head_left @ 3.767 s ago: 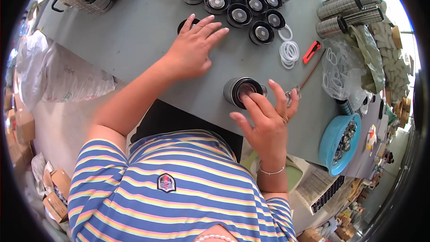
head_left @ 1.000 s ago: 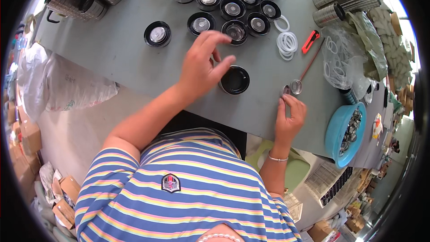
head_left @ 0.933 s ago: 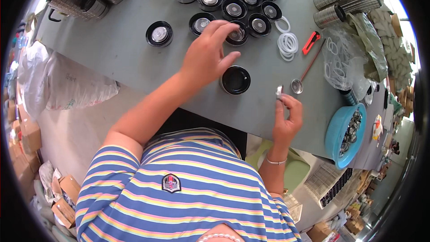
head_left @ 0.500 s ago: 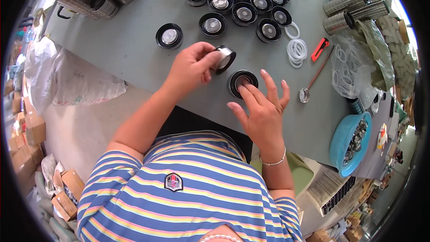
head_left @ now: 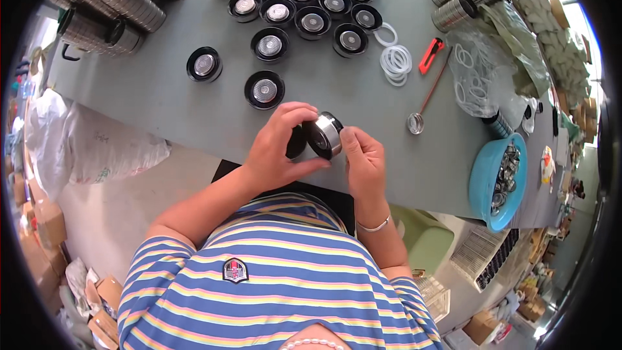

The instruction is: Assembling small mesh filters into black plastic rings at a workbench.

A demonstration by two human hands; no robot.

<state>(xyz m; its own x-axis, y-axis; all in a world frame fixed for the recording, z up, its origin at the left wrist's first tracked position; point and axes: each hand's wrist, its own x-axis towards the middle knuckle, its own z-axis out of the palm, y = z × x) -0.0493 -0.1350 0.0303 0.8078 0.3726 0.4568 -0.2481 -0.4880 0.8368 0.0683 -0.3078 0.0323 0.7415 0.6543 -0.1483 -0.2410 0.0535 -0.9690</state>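
Close to the table's near edge, both my hands hold a black round lid (head_left: 326, 135) with a shiny metal band, tilted on its side. My left hand (head_left: 280, 147) curves round its left side, fingers above and thumb below. Gripping its right edge are the thumb and fingers of my right hand (head_left: 367, 161). A second black round part (head_left: 297, 142) shows beneath my left fingers; whether it is held or lies on the table I cannot tell. Just beyond my left hand lies a black lid (head_left: 264, 90) with a metal disc in its centre.
Several similar lids (head_left: 313, 22) fill the far middle. Translucent rings (head_left: 396, 63), a red utility knife (head_left: 430, 56) and a thin-handled tool with a round metal end (head_left: 415, 123) lie right. Beyond are a plastic bag (head_left: 476, 84) and a blue basket (head_left: 483, 185) of metal parts. Metal stacks (head_left: 133, 3) stand far left.
The lid from my left hand now lies on the table near the others. The lid under my right fingers has been lifted and tilted between both hands. The view has shifted.
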